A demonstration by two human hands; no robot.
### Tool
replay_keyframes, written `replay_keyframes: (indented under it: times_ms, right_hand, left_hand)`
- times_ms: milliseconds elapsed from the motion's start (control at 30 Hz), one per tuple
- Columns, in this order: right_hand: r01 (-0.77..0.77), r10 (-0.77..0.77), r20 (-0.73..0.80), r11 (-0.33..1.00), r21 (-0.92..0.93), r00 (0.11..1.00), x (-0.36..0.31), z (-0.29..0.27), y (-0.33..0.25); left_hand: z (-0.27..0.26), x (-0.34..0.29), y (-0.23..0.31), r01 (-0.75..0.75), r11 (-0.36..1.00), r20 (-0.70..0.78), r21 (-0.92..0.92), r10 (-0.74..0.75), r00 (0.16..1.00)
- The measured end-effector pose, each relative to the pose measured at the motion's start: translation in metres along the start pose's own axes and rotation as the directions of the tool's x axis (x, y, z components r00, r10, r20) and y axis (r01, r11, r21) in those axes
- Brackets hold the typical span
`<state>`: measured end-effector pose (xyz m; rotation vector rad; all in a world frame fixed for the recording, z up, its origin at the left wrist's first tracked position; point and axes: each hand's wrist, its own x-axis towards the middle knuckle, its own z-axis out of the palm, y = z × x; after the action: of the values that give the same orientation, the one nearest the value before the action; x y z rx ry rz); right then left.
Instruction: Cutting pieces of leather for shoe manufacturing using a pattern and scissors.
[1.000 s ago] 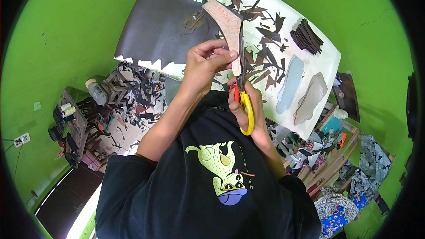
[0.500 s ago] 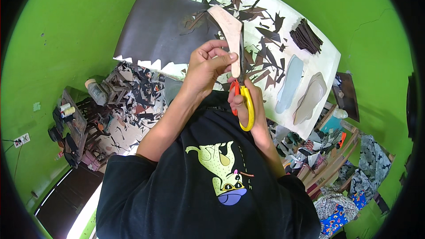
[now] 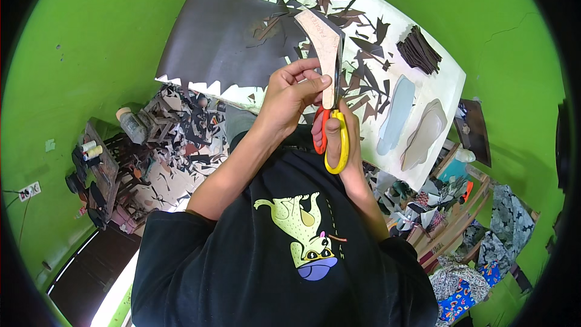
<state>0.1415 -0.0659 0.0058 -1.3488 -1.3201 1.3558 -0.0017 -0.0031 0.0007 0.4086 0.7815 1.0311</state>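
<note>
My left hand point(image 3: 292, 94) is closed, pinching a curved beige template piece point(image 3: 324, 39) between thumb and fingers. Faint writing marks the template, and a dark strip shows along its upper right edge. In my right hand point(image 3: 351, 127) are scissors point(image 3: 344, 145) with one red and one yellow handle; a finger or thumb passes through the yellow loop. The scissors' dark blades point away from me, close along the template's right side and partly hidden by it. Beneath both hands lies the white table point(image 3: 363, 151), with a large dark sheet point(image 3: 212, 39) at its left.
Dark offcuts point(image 3: 363, 75) litter the table's middle and far side. At its right are a stack of dark cut pieces point(image 3: 419, 50), a bluish flat shape point(image 3: 397, 112) and a greyish one point(image 3: 423, 133). Scraps cover the floor point(image 3: 175, 175) at left; cloth point(image 3: 463, 284) hangs lower right.
My left hand and the beige template have shifted slightly right. The scissors have moved a little right with them, and their yellow handle has turned, showing its loop more fully.
</note>
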Motion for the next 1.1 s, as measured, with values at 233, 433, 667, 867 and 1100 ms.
replay_keyframes:
  times_ms: [233, 433, 667, 867, 1100]
  right_hand:
    - [0.139, -0.128, -0.059, 0.953, 0.269, 0.99, 0.002, 0.004, 0.036]
    - [0.242, -0.029, -0.394, 0.828, 0.505, 0.919, 0.026, -0.011, 0.024]
    - [0.249, -0.034, -0.496, 0.894, 0.374, 0.868, 0.042, -0.016, 0.007]
    - [0.258, -0.001, -0.532, 0.876, 0.408, 0.847, 0.036, -0.008, 0.002]
    - [0.176, -0.001, -0.476, 0.93, 0.323, 0.879, 0.029, -0.006, 0.004]
  left_hand:
    - [-0.004, 0.002, 0.007, -0.052, 0.999, -0.049, 0.002, 0.052, 0.997]
    - [-0.008, -0.004, 0.001, 0.05, 0.987, 0.032, 0.154, -0.055, 0.998]
    - [0.003, -0.012, 0.001, 0.072, 0.944, 0.068, 0.322, -0.098, 0.993]
    - [0.008, -0.009, 0.005, -0.17, 0.878, 0.15, 0.448, 0.114, 0.982]
    - [0.013, 0.012, 0.009, -0.149, 0.717, 0.101, 0.681, 0.11, 0.989]
